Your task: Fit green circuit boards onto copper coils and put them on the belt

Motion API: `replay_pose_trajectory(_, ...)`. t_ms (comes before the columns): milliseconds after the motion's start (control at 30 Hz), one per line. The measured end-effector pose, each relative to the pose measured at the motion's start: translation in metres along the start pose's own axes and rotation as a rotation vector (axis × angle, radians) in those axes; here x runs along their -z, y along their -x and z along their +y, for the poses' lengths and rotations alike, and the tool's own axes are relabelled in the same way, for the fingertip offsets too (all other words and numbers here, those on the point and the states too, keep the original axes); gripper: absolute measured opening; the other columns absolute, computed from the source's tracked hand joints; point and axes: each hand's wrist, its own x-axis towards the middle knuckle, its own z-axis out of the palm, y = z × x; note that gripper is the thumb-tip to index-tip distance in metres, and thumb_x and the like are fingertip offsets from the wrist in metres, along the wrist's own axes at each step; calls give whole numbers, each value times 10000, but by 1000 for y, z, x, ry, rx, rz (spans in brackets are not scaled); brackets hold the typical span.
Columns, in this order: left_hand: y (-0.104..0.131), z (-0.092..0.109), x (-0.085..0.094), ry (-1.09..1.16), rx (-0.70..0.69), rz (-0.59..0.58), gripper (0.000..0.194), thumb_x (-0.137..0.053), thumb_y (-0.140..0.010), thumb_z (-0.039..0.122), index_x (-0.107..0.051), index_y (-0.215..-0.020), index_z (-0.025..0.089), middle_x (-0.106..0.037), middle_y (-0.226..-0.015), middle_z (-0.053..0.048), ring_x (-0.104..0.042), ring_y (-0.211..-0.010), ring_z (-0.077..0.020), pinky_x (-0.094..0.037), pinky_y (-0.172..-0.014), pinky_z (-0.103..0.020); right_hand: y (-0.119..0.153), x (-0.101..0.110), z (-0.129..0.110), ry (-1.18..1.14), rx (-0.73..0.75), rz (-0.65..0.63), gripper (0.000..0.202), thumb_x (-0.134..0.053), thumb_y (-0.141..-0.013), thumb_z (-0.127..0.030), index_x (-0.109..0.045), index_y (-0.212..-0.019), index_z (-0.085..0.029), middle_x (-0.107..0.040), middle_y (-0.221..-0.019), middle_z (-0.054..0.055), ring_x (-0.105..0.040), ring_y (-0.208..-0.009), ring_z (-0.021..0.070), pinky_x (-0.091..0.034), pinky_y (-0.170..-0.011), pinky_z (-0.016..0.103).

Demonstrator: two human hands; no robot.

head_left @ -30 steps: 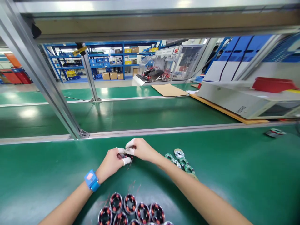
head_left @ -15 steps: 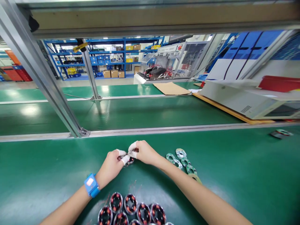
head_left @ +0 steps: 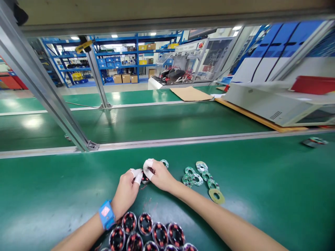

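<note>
My left hand (head_left: pixel 127 189) and my right hand (head_left: pixel 159 175) meet over the green mat (head_left: pixel 261 195), both pinching one small wound coil (head_left: pixel 144 179) between fingertips that wear white finger cots. A blue wristband (head_left: pixel 106 213) sits on my left wrist. A small green ring board (head_left: pixel 164 162) pokes out just behind my right hand. Several dark wound coils with copper windings (head_left: pixel 153 234) are bunched near the bottom edge, under my forearms. Several green ring boards (head_left: pixel 200 173) lie scattered to the right of my right hand.
An aluminium frame post (head_left: pixel 49 94) rises at the left from a rail (head_left: pixel 183 141) crossing the bench. A white machine (head_left: pixel 272 103) on a wooden board stands at the right, with a red tray (head_left: pixel 312 84) on it. Another ring part (head_left: pixel 312 142) lies far right. Cardboard (head_left: pixel 191 93) lies behind.
The view has tipped down and nearer. My hands stay together on the coil, and a green ring board now shows behind my right hand.
</note>
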Motion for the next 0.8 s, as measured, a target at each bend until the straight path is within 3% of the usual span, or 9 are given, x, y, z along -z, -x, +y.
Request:
replay_pose_trajectory(300,-1,-2,-2,23,46,0,214,-398,-793,195,-560,-655,172,-596,-665,-24,-523,-624,-150,-379,-605,-250,-1,-1,0,27,7,10,160,-482,-703,-26,-528,-647,-169,-480,-617,-26,-444,-580,131,-314,-551,227)
replay_pose_trajectory(467,-2,4,0,110,87,-57,241,-407,-818,254,-605,-715,163,-621,-679,-19,-541,-632,-152,-401,-605,-255,-4,5,0,16,5,-35,144,-515,-719,-50,-583,-667,-166,-556,-636,-14,-505,-623,143,-368,-590,236)
replay_pose_trajectory(633,-10,8,10,44,89,-49,327,-494,-812,400,-656,-923,139,-622,-748,-38,-536,-661,-166,-442,-655,-291,-8,47,7,-106,-66,-114,140,-572,-808,-210,-672,-890,-156,-677,-844,46,-612,-763,185,-469,-706,278)
replay_pose_trajectory(700,-15,6,14,-1,54,-62,443,-581,-757,428,-621,-1086,134,-626,-861,-62,-548,-737,-185,-460,-711,-318,-6,69,10,15,-112,-132,275,-593,-777,-177,-653,-1044,-147,-670,-973,82,-619,-851,216,-484,-766,320)
replay_pose_trajectory(800,-21,5,18,12,-67,-207,529,-719,-651,377,-615,-1128,174,-605,-1048,-83,-538,-956,-223,-431,-882,-352,-2,91,13,241,-118,-340,578,-653,-657,-69,-570,-1222,-161,-560,-1236,123,-526,-1106,274,-421,-940,384)
